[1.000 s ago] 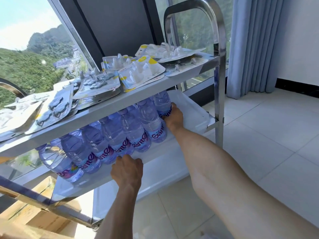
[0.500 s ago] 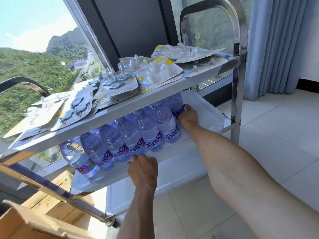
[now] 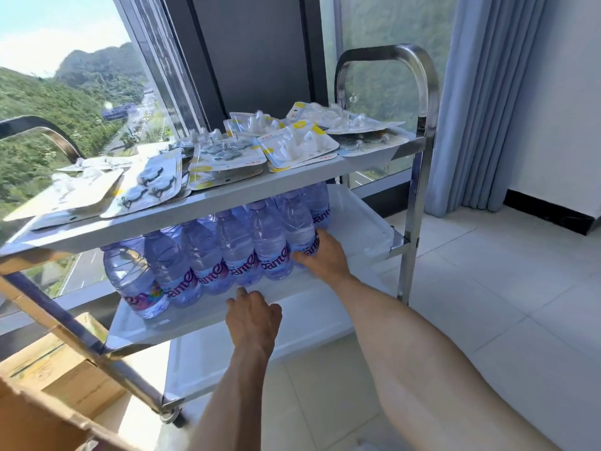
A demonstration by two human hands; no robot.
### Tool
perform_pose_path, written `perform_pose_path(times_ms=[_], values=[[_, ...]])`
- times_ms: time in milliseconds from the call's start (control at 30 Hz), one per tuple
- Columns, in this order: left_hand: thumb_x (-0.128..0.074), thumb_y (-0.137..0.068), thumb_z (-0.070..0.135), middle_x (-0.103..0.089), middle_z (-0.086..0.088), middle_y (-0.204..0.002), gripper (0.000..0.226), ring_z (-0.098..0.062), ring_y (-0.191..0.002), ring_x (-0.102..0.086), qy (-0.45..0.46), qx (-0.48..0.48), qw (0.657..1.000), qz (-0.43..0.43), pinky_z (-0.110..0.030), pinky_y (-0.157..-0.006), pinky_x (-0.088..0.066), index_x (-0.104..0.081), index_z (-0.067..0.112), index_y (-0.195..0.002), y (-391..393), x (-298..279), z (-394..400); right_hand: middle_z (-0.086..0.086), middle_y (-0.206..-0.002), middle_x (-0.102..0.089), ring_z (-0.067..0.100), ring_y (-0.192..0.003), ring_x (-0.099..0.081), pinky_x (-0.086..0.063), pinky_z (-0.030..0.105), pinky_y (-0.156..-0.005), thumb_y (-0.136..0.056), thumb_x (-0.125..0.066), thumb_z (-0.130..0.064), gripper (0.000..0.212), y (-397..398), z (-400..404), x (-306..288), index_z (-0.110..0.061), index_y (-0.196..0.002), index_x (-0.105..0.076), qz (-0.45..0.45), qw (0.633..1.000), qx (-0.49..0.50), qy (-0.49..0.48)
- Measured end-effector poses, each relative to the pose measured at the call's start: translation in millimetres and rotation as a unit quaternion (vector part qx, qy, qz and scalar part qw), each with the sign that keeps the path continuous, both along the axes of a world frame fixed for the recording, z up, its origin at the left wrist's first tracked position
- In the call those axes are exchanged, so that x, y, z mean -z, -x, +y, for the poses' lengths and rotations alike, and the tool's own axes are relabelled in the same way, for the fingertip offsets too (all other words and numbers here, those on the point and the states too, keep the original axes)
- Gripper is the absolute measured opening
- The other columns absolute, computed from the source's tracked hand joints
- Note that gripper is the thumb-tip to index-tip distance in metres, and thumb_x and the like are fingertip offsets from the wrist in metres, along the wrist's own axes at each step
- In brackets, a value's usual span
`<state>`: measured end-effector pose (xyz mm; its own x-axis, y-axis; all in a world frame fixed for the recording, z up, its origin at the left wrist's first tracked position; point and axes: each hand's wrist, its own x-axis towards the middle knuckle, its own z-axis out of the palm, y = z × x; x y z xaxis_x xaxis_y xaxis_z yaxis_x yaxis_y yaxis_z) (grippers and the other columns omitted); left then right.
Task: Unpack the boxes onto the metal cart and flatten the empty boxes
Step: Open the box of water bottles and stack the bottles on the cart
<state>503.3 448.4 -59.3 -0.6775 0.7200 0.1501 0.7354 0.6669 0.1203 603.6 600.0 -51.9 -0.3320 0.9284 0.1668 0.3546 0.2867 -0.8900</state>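
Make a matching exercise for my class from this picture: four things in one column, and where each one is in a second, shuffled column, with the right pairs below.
Things
1. blister packs
2. bottles
3. cardboard box
4. curtain

Places
A. on the floor, at the cart's left end
B. on the cart's top shelf
C. hanging by the window, right of the cart
D. on the cart's middle shelf

Pairs: 1-B, 2-D, 3-A, 4-C
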Motion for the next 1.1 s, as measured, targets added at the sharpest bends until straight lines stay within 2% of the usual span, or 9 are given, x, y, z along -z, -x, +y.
perform_pose_path(times_ms=[67,200,433,600,733,1000,1100], values=[[-0.055,-0.086,0.036,-0.055,-0.007,-0.121,0.036,-0.03,-0.104,-0.053,0.003,0.005,1.0,-0.003,-0.035,-0.084,-0.047,-0.068,0.012,-0.109,4,-3,0,0.003,-0.124,-0.062,0.025,-0.113,-0.059,-0.049,0.043,-0.098,-0.068,-0.083,-0.038,0.065,4,-1,-4,-0.02,-0.123,-0.052,-0.007,1.0,0.004,0.007],[-0.057,-0.085,0.035,-0.061,-0.008,-0.113,0.033,-0.03,-0.098,-0.057,-0.009,0.019,1.0,-0.006,-0.035,-0.083,-0.047,-0.066,0.01,-0.105,10,-13,4,0.008,-0.124,-0.062,0.029,-0.114,-0.058,-0.049,0.044,-0.097,-0.07,-0.082,-0.032,0.063,8,0,-7,-0.017,-0.123,-0.051,-0.015,1.0,0.021,0.012],[-0.059,-0.085,0.039,-0.066,-0.008,-0.105,0.035,-0.029,-0.094,-0.062,-0.02,0.033,0.999,-0.015,-0.035,-0.082,-0.051,-0.065,0.01,-0.104,18,-16,8,0.011,-0.123,-0.062,0.03,-0.113,-0.058,-0.049,0.039,-0.096,-0.073,-0.081,-0.03,0.067,6,3,-5,-0.016,-0.129,-0.046,-0.015,0.993,0.116,-0.001],[-0.058,-0.084,0.038,-0.065,-0.008,-0.104,0.034,-0.029,-0.094,-0.062,-0.023,0.032,0.999,-0.029,-0.037,-0.083,-0.054,-0.065,0.009,-0.102,21,-17,11,0.009,-0.117,-0.063,0.03,-0.107,-0.06,-0.051,0.039,-0.086,-0.067,-0.085,-0.037,0.065,4,17,-7,-0.016,-0.116,-0.048,-0.045,0.983,0.176,-0.004],[-0.057,-0.084,0.037,-0.064,-0.009,-0.109,0.035,-0.031,-0.099,-0.06,-0.02,0.031,0.999,-0.034,-0.036,-0.084,-0.052,-0.065,0.01,-0.105,22,-15,15,0.011,-0.117,-0.059,0.032,-0.11,-0.056,-0.05,0.042,-0.082,-0.066,-0.085,-0.04,0.071,10,26,-5,-0.012,-0.118,-0.044,-0.056,0.967,0.247,-0.013],[-0.057,-0.084,0.039,-0.061,-0.009,-0.113,0.038,-0.033,-0.103,-0.056,-0.022,0.018,0.999,-0.02,-0.038,-0.084,-0.049,-0.065,0.009,-0.105,26,-11,15,0.014,-0.125,-0.053,0.033,-0.117,-0.05,-0.046,0.042,-0.092,-0.07,-0.084,-0.031,0.075,30,46,-4,-0.008,-0.127,-0.04,-0.032,0.967,0.254,0.006],[-0.058,-0.084,0.04,-0.061,-0.009,-0.112,0.037,-0.032,-0.103,-0.055,-0.029,0.018,0.999,-0.03,-0.038,-0.084,-0.049,-0.064,0.01,-0.104,25,-10,14,0.016,-0.129,-0.046,0.033,-0.118,-0.045,-0.043,0.042,-0.094,-0.075,-0.078,-0.03,0.077,31,31,-2,-0.008,-0.136,-0.036,-0.069,0.952,0.299,-0.011]])
